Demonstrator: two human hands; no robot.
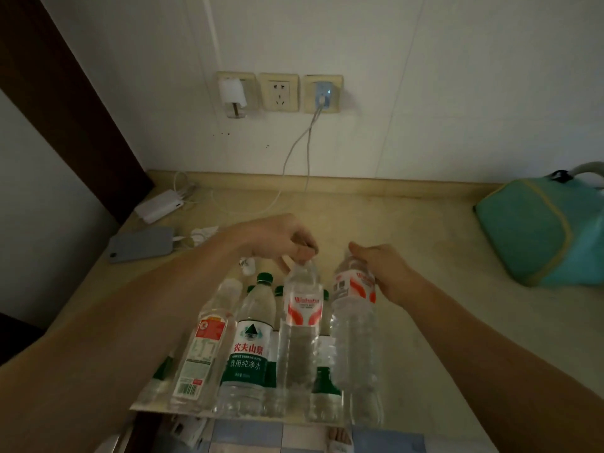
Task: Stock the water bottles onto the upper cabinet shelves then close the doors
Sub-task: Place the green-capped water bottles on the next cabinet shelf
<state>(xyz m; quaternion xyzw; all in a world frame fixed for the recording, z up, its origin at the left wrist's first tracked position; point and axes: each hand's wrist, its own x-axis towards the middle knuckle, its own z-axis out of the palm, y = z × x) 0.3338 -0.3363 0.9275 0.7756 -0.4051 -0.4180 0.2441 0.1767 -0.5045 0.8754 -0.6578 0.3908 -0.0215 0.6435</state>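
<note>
Pinching the neck of a clear red-labelled bottle (302,325), the left hand (281,240) has its fingers curled over the cap from above. The right hand (380,266) wraps round the shoulder of a second red-labelled bottle (354,338) just beside the first — thumb on the near side, fingers behind it and out of sight. This second bottle tilts slightly, its cap leaning away towards the wall.

Both bottles belong to a cluster standing at the near edge of the beige countertop (441,256). To the left of the held pair stands a green-capped bottle (250,351) with a green and white label, and left of that a clear bottle with a red and white label (202,348); more green-labelled bottles (partly hidden) stand behind and between them. The cluster seems to rest on a pale flat sheet (153,405) at the counter's edge.

Farther out, a grey phone (140,245) lies flat at the left of the counter with a white charger block (158,206) beyond it. A teal bag (536,230) sits at the right. On the white wall behind are three sockets (279,92) — the right one carries a blue plug (323,94) with a white cable (295,148) trailing down to the counter.
</note>
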